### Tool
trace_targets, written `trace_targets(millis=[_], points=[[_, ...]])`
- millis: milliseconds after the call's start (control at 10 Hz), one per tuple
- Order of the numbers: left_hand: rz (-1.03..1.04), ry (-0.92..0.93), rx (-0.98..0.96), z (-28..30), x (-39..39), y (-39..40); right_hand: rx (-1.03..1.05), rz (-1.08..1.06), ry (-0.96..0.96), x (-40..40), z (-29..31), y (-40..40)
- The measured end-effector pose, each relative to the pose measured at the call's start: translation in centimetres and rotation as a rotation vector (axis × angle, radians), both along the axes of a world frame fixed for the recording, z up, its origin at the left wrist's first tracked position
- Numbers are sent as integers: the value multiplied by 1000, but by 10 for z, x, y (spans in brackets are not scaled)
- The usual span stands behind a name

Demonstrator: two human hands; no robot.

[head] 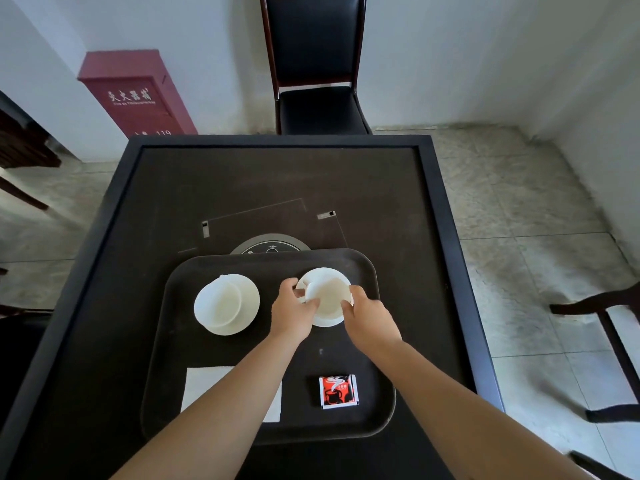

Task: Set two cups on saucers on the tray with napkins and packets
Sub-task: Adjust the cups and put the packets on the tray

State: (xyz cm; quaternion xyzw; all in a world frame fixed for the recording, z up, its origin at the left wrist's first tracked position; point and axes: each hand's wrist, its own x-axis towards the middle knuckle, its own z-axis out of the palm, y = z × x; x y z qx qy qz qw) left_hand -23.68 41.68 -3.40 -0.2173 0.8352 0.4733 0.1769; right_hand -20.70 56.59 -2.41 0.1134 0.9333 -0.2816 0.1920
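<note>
Two bare forearms reach in from the bottom edge, crossing over the near part of a dark square table (114, 237) with a raised rim. On the table sits a dark rounded tray (367, 341), and beyond its far edge a round grey disc (270, 244) set in the tabletop shows partly. Past the table stands a black padded chair (317, 64) against the wall, with a red cabinet (136, 93) bearing white characters to its left; part of another dark chair (606, 341) shows at the right edge over the tiled floor.

On the tray's near left lies a white napkin (204, 386), partly covered by the left forearm. Far left on the tray is a white saucer (247, 308) with a white cup (218, 301) standing on it, tipped toward the camera by the wide lens. Far right on the tray is a second saucer (325, 320) carrying a second cup (327, 294), which both hands hold.

The left hand (292, 315) has its fingers curled at the second cup's left side by the handle, and the right hand (369, 318) grips the cup's right rim with thumb and fingers. Whether this cup rests fully on its saucer I cannot tell.

Near right on the tray, apart from the hands, lies a small red and black packet (338, 391) with a cup picture on it
</note>
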Motion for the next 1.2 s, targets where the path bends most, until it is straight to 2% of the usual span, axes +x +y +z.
trace_targets(millis=[200, 300, 500, 600, 1000, 1100, 1200], points=[[-37, 39, -54, 3, -3, -2, -73, -61, 26, -16, 3, 8], [-50, 17, 55, 7, -2, -5, -161, -116, -14, -17, 1, 8], [-176, 86, 77, 8, 9, -5, -488, -374, -150, -16, 4, 1], [-198, 113, 78, 11, 11, -4, -522, -395, -173, -16, 6, 1], [-226, 105, -15, 23, 18, 1, -552, -516, -194, -11, 4, -6], [-201, 74, -52, 28, 20, -3, -477, -486, -175, -4, 6, -3], [-296, 149, -210, 33, 34, -17, -264, -322, -84, 15, 13, 3]])
